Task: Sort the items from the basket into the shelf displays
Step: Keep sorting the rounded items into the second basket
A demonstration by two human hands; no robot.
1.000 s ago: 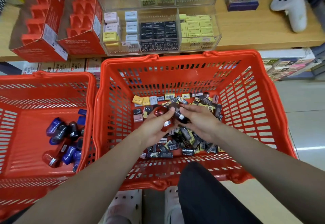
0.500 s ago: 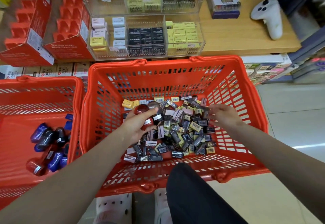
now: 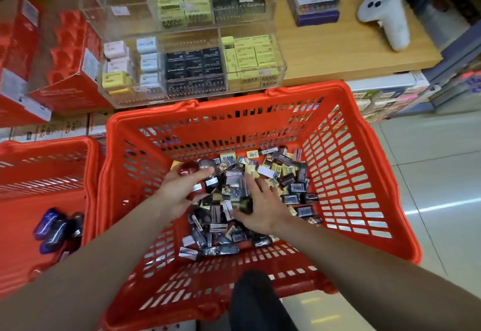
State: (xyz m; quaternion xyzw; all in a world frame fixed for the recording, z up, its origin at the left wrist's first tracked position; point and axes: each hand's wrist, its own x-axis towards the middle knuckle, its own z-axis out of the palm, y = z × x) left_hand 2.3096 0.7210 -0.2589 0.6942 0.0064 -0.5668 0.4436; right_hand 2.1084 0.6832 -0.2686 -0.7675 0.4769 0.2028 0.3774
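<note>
Two baskets: an orange basket [image 3: 364, 174] sits in the middle of the head view, and a second orange basket [image 3: 39, 169] stands touching it on the left.
Basket contents: a heap of small boxes [image 3: 263, 192], mostly black, some yellow or silver, covers the floor of the middle basket.
Left hand [image 3: 179, 195]: fingers curl round several rounded items [image 3: 188, 169], dark red and grey, held bunched above the left edge of the heap.
Right hand [image 3: 263, 208]: fingers spread and fairly straight, palm down, lying on the small boxes near the middle of the heap; whether it holds any box I cannot tell.
Second basket contents: blue and dark rounded items [image 3: 56, 226] lie on its floor near the wall shared with the middle basket.
Shelf: a wooden shelf [image 3: 325, 52] runs behind the baskets.
Displays: a clear display case [image 3: 182, 44] on the shelf holds yellow, black, pink and pale blue boxes in separate compartments; red cardboard trays [image 3: 70, 70] stand beside it on the left.
Other: a white controller [image 3: 387, 16] lies on the shelf at the right.
</note>
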